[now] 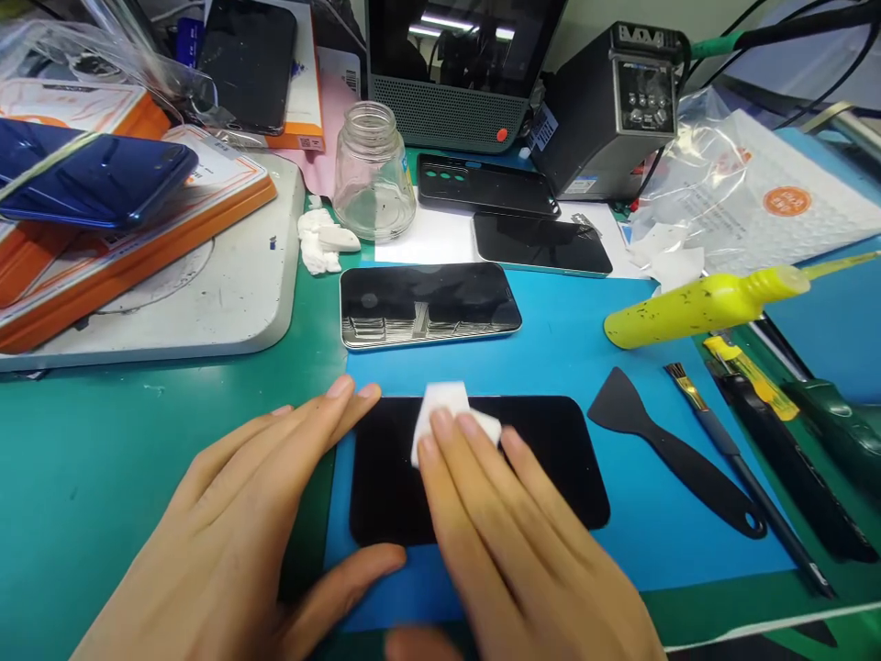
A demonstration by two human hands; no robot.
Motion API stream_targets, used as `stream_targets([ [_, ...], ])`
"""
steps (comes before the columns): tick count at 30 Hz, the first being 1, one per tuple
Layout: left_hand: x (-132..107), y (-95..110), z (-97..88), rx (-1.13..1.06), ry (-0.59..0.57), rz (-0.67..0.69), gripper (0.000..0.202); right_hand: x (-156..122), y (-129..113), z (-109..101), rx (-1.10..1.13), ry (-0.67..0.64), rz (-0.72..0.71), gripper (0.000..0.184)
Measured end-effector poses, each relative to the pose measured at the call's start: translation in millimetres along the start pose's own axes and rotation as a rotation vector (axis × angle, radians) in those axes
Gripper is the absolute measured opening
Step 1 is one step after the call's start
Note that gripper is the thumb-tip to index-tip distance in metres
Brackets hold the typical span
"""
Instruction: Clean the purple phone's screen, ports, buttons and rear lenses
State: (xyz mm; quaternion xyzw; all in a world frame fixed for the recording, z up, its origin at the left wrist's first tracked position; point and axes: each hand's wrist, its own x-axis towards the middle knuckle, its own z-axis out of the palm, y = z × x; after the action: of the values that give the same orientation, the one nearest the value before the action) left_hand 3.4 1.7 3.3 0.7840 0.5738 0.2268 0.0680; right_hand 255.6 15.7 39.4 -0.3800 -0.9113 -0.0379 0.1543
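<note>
A phone with a dark glossy screen (543, 477) lies face up on the blue mat. Across its middle, my right hand (509, 542) presses a folded white wipe (440, 413) flat under closed-up fingertips. My left hand (254, 514) is at the phone's left end, fingers stretched toward the upper left corner and thumb apart near the lower edge. Whether its fingertips touch the phone I cannot tell. Just behind lies a second phone (430, 308) with a pale frame, its screen reflecting light.
Right of the phone lie a black plastic scraper (674, 459), a brush (750, 482) and a yellow bottle (688, 308). Behind stand a glass jar (375, 174), a third phone (543, 246) and a black case (485, 184). Boxes (227, 197) are stacked on the left.
</note>
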Motion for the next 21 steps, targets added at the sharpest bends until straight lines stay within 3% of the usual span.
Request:
stream_targets([
  [3,-2.4,-0.8,-1.3,0.008,-0.04,-0.023,0.096,11.5,0.1,7.2,0.02,0.033,0.037,0.062],
  [6,-0.6,1.4,-0.7,0.014,-0.039,0.016,0.097,2.1,-6.5,5.3,-0.056,0.027,-0.051,0.045],
  [9,2.3,2.4,0.1,0.007,0.001,0.07,0.095,-2.3,-6.9,0.8,-0.065,-0.009,-0.079,0.041],
  [14,-2.1,0.5,-3.6,-0.032,0.002,0.074,0.09,22.9,-2.8,7.3,0.065,0.043,0.009,0.06],
  [18,-4.0,5.9,-3.8,-0.059,-0.004,0.103,0.099,13.9,-5.5,5.4,0.007,0.027,-0.107,0.045],
  [21,-2.6,10.8,-4.7,-0.071,0.011,0.077,0.104,11.2,-3.0,0.6,-0.005,-0.019,-0.167,0.044],
])
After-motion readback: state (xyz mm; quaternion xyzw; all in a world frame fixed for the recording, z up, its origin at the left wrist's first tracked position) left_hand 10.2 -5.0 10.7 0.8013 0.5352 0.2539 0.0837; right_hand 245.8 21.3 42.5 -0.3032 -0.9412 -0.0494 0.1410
